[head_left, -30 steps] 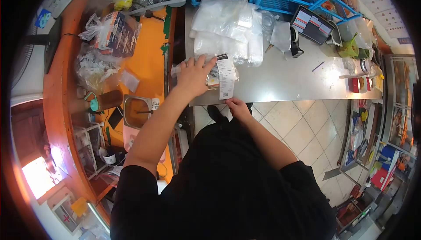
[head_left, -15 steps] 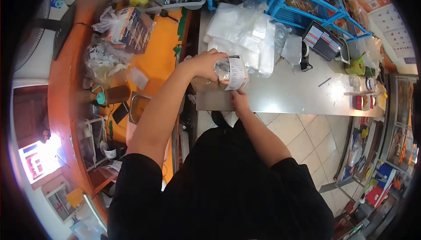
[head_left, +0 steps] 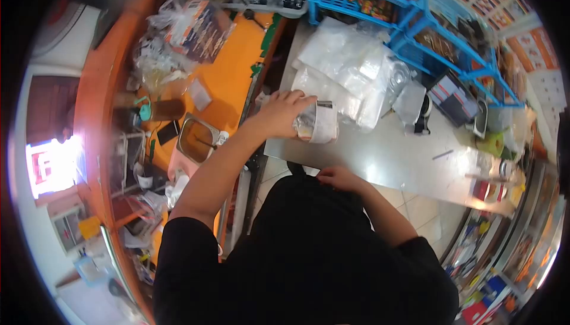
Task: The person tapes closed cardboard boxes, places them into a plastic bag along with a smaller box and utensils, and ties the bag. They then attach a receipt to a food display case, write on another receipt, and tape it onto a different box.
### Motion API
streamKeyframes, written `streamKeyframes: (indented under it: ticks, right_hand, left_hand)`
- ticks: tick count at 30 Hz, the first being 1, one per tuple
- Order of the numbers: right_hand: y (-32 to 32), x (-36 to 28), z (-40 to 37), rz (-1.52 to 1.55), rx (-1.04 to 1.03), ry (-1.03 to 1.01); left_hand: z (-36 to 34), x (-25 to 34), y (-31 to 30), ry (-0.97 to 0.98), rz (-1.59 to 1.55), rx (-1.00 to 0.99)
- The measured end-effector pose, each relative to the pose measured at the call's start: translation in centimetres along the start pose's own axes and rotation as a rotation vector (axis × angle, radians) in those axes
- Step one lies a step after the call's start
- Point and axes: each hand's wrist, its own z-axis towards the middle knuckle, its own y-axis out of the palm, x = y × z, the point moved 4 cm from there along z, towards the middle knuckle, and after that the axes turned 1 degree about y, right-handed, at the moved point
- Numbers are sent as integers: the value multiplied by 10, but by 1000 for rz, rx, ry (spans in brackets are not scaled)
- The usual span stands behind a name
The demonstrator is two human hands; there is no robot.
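Clutter hemmed in the work spot on every side. The left hand (head_left: 284, 112) was clamped over the top of a small clear packet (head_left: 307, 128), which sat on the near left corner of the steel counter (head_left: 392, 158) with a printed receipt (head_left: 324, 122) draped down its right face. The right hand (head_left: 338, 177) was well apart from it, drawn back against the black shirt just below the counter's front edge, fingers loosely curled; whether it gripped anything could not be told.

Just behind the packet lay a heap of clear plastic bags (head_left: 347, 66), touching or nearly touching it, and beyond them stood blue plastic baskets (head_left: 380, 10) filled with packaged goods. To the right of the heap were a black tape dispenser (head_left: 421, 117) and a dark tablet-like screen (head_left: 454, 96). Left of the steel surface ran an orange countertop (head_left: 228, 78) carrying a plastic-wrapped box (head_left: 202, 22), crumpled bags (head_left: 155, 63), a brown cup with a teal lid (head_left: 157, 110) and a square metal container (head_left: 196, 139). The outstretched left forearm crossed over the gap between the two counters.
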Motion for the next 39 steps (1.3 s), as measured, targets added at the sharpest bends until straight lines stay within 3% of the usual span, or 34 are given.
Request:
streamKeyframes:
  ticks: [1,2,3,6,9,10,11,13,14,15,16,17,18,21,23,25,27,28,29,32,33,35,36,38,39]
  right_hand:
    - [-14,-2,-14,-61,78,-71]
    - [-31,-11,-26,-88,54,-71]
    - [-55,-28,-39,-155,161,-101]
    - [-106,-110,-68,-370,409,-218]
    - [-117,-171,-50,-474,499,-478]
    - [-114,-177,-29,-503,489,-561]
    - [-100,-194,-22,-606,490,-595]
    - [-75,-210,7,-750,486,-537]
    - [-62,-208,25,-912,543,-597]
    - [-49,-213,30,-977,571,-598]
    - [-37,-218,35,-1029,612,-590]
    - [-29,-221,37,-1009,640,-600]
    - [-24,-222,41,-984,674,-603]
    - [-33,-216,59,-856,652,-538]
    - [-37,-230,55,-854,703,-257]
    - [-34,-254,45,-773,618,-377]
    - [-50,-253,52,-985,488,-544]
    - [-36,-275,36,-1030,388,-344]
    - [-20,-295,22,-1067,287,-142]
    - [-152,-177,84,-795,164,-185]
    - [-144,-187,78,-800,170,-190]
    - [-135,-204,52,-582,289,203]
    - [-117,-225,38,-581,296,189]
    - [-87,-250,12,-227,281,203]
    - [-83,-253,8,-202,293,192]
  left_hand:
    - [-11,4,9,61,78,157]
    - [-25,16,4,-7,98,179]
    - [-39,21,7,-38,95,196]
    - [-103,20,14,-310,155,554]
    - [-191,9,94,-594,33,954]
    - [-222,12,134,-634,46,1003]
    - [-253,24,160,-729,-9,847]
    - [-315,24,262,-997,-470,170]
    - [-350,38,310,-1119,-552,144]
    - [-384,40,381,-1217,-589,-131]
    - [-415,58,402,-1376,-701,-290]
    - [-450,58,478,-1375,-845,-522]
    - [-484,73,532,-1604,-891,-532]
    - [-507,102,534,-1755,-1176,-219]
    - [-499,86,525,-1732,-1239,23]
    - [-492,58,512,-1692,-1261,228]
    - [-489,24,493,-1632,-1275,420]
    - [-487,7,485,-1604,-1279,498]
    - [-489,-8,479,-1585,-1278,550]
    - [-499,-30,467,-1535,-1279,623]
    - [-504,-31,470,-1527,-1282,627]
    - [-510,-30,481,-1518,-1284,625]
    - [-515,-31,485,-1508,-1288,636]
    - [-521,-30,489,-1497,-1304,647]
    - [-523,-29,493,-1498,-1310,651]
